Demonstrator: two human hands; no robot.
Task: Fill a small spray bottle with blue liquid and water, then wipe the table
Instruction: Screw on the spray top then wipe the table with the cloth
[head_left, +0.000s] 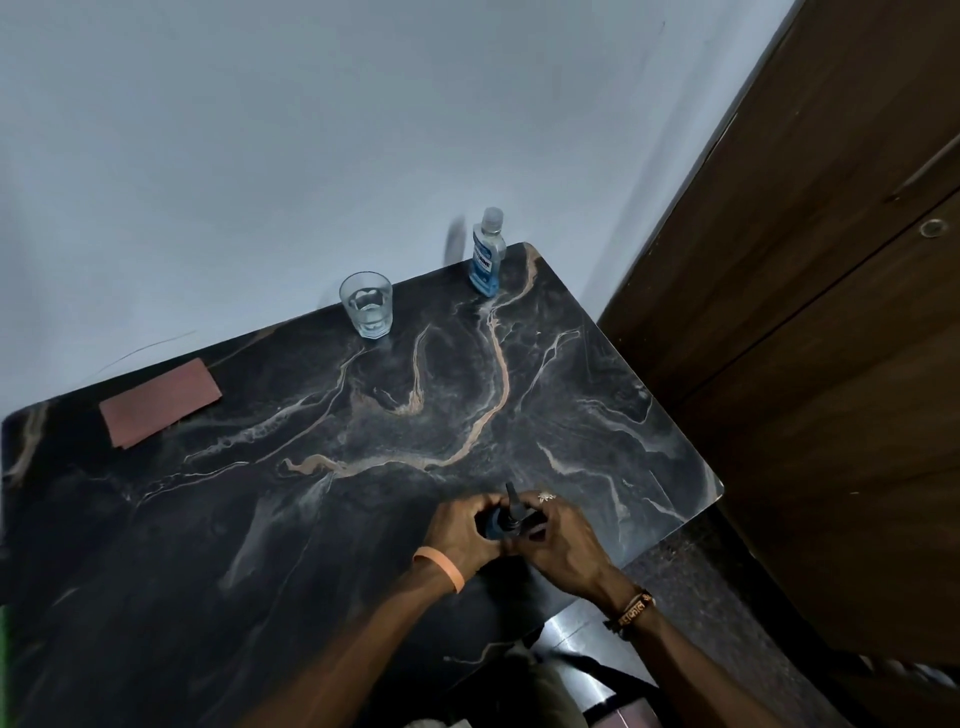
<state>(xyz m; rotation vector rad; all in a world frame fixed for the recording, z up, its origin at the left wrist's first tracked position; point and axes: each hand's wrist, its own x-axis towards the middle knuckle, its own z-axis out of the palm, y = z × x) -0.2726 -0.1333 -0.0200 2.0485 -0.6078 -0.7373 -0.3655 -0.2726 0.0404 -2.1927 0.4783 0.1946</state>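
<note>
Both hands are meeting at the table's near edge, at about 5 o'clock from its middle. The left hand (457, 530) is curling its fingers round the body of the spray bottle (505, 521), gripping it from the 9 o'clock side. The right hand (563, 543) is closing on it from the 3 o'clock side, fingers bent round the upper part; whether they are gripping the cap or the body, I cannot tell. The small, dark bottle is standing upright between the palms, its black nozzle poking up above the fingers. An orange band (440, 567) is sitting on the left wrist, a beaded bracelet (631, 609) on the right, and a ring (545, 497) is showing on a right finger.

From the hands, a glass (366, 306) is standing at 11 o'clock near the far edge, holding a little clear water. A blue bottle (487, 257) with a clear cap is standing upright at 12 o'clock, at the far corner, well apart from the glass. A reddish cloth (161, 402) is lying flat at 10 o'clock, near the far left edge. The dark veined table (363, 426) is standing against a pale wall (311, 130), and a brown wooden door (831, 312) is filling the 3 o'clock side.
</note>
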